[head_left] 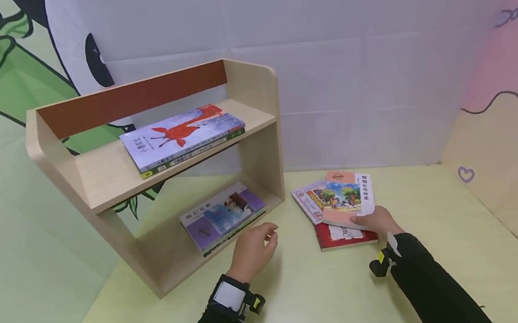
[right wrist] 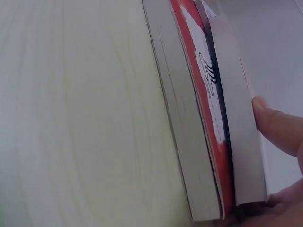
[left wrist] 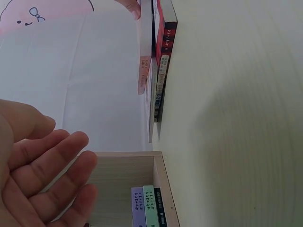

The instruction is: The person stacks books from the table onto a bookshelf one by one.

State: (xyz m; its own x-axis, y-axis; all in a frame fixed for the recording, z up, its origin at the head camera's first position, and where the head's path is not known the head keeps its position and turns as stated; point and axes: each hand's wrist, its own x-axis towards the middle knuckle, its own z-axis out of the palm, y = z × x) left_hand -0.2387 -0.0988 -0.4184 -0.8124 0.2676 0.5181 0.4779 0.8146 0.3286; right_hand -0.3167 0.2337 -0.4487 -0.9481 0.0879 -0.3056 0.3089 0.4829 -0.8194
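Observation:
My right hand [head_left: 378, 220] pinches the near right corner of a book with an orange and white cover [head_left: 343, 196], thumb on top and fingers at its edge. Under that book lie a red book [head_left: 344, 237] and a pale pink-purple one [head_left: 307, 198]. In the right wrist view, a narrow dark gap runs between the held book's page edge [right wrist: 239, 118] and the red book. My left hand [head_left: 253, 250] holds nothing; its fingers hang loosely curled beside the lower shelf of a wooden bookshelf [head_left: 257, 66], near a purple book [head_left: 223, 216].
The two-tier bookshelf stands turned at the left. On its upper shelf lies a small stack topped by a blue book with a red animal [head_left: 181, 132]. The lower stack shows purple, green and dark spines [left wrist: 150, 208]. A pale cloth wall [head_left: 315, 85] rises behind the yellow table [head_left: 312, 297].

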